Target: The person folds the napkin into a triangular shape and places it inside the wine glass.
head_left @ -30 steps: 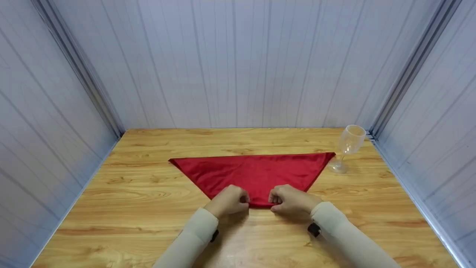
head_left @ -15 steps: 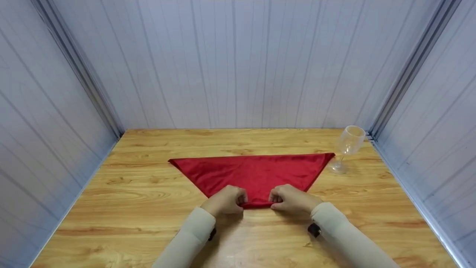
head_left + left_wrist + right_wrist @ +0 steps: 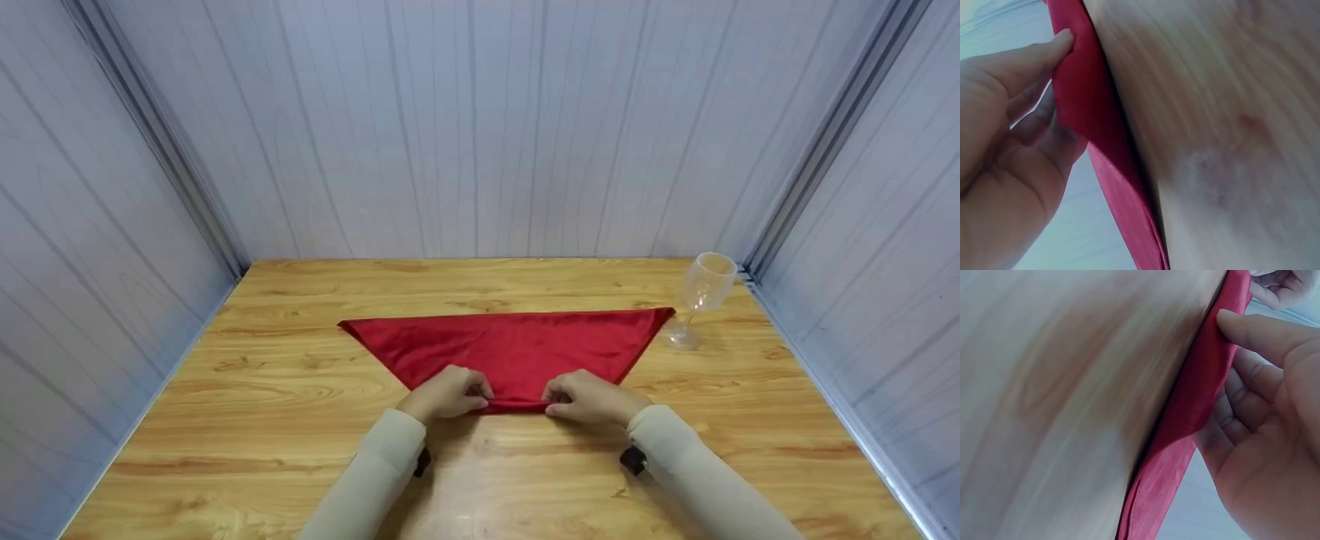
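Note:
A red cloth napkin (image 3: 517, 349) lies on the table, wide along its far edge and narrowing toward me. Its near edge is turned up in a narrow roll. My left hand (image 3: 448, 393) pinches that roll near its left end; in the left wrist view the thumb presses the napkin (image 3: 1086, 84) from one side, with curled fingers behind. Toward the right end, my right hand (image 3: 592, 397) grips the same edge. The right wrist view has its thumb on the folded napkin (image 3: 1199, 382) and the fingers partly behind the cloth.
A clear stemmed wine glass (image 3: 707, 285) stands upright at the back right, close to the napkin's far right corner. The wooden table (image 3: 285, 420) is bounded by pale panel walls (image 3: 480, 135) at the back and both sides.
Along the near edge, my left hand has shifted left and slightly away from me. The right hand stays nearly in place. The edge between them now looks more rolled up.

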Motion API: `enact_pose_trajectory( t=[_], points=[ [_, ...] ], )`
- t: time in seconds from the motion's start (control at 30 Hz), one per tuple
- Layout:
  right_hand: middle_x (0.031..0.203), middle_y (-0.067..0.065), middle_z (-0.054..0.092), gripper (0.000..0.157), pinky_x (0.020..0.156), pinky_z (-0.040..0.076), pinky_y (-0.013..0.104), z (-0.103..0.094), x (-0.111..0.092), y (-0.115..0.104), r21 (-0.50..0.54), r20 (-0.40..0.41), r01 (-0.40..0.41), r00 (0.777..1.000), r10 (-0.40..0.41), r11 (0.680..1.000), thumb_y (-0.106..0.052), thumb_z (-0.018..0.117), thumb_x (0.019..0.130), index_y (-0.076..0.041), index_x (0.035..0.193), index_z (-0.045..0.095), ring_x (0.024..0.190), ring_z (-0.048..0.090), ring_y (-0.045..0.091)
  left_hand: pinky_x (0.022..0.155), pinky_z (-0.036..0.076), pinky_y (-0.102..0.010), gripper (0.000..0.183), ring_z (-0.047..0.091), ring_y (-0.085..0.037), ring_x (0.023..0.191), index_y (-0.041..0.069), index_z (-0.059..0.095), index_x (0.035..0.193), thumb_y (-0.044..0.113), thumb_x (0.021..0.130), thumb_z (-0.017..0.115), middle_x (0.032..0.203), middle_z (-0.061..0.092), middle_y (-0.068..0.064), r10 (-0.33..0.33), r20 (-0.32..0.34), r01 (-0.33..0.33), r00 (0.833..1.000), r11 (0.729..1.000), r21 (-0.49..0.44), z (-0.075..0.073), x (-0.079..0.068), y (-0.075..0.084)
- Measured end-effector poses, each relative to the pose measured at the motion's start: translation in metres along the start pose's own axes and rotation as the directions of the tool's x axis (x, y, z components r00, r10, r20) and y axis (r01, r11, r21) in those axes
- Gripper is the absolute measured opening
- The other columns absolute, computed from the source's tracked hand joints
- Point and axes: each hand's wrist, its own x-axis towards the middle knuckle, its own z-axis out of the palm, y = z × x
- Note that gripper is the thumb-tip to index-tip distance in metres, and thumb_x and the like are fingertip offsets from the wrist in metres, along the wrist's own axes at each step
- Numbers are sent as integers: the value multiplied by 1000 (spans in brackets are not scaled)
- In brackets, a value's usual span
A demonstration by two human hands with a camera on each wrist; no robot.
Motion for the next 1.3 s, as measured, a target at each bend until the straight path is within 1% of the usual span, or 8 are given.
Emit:
enact_pose_trajectory(
  t=[0.2,0.37,0.53,0.7,0.87,1.13,1.2,1.3],
  points=[
    [87,-11,61,6,75,49,30,3,0,3,22,-1,-23,1000,23,999,-19,68,97,-13,100,67,81,56,7,82,53,-35,7,66,-19,92,10,75,93,3,91,72,91,71,-4,-78,10,78,997,997,15,1,2,1],
    [81,-10,57,10,69,46,29,0,2,7,10,1,-42,999,42,999,-23,65,99,-15,92,63,75,52,7,82,53,-36,7,65,-19,92,10,74,92,4,90,73,91,70,-2,-137,9,136,991,991,15,2,3,2],
    [80,-10,60,16,70,45,30,-4,6,13,6,0,-45,999,45,999,-25,62,101,-15,90,67,73,50,7,83,53,-38,6,65,-20,92,9,73,92,3,90,72,90,70,-3,-146,8,146,989,989,19,4,3,4],
    [82,-10,64,20,71,46,30,-8,12,17,-14,-23,-27,999,27,1000,-27,61,101,-14,90,71,74,52,6,83,53,-38,4,65,-21,91,8,73,91,5,92,71,88,70,-5,-130,-6,130,992,991,22,5,2,4],
    [85,-7,65,21,70,47,30,-15,16,13,-41,-74,19,997,-23,999,-26,62,101,-12,91,73,75,54,7,84,52,-38,6,65,-21,92,9,73,90,4,91,71,88,70,-4,-129,-18,129,991,991,20,4,2,4],
    [79,-10,61,23,65,45,27,-23,23,6,-59,-114,38,993,-44,998,-28,63,100,-13,87,73,69,50,5,83,53,-37,5,66,-20,90,7,73,90,3,91,70,88,70,-1,-117,-22,118,993,993,8,5,1,0],
    [74,-10,58,26,63,44,27,-24,24,5,-51,-110,39,993,-44,998,-29,63,101,-11,84,71,65,48,5,84,53,-36,5,66,-19,90,7,73,91,3,91,69,88,70,-1,-119,-20,119,993,993,-5,5,1,-1],
    [67,-11,53,30,59,40,26,-23,23,5,-29,-54,0,999,-1,1000,-29,62,101,-10,81,70,60,43,5,84,53,-35,6,66,-17,90,7,72,92,3,92,68,89,70,1,-134,-10,134,991,991,-27,5,0,-2]
  ],
)
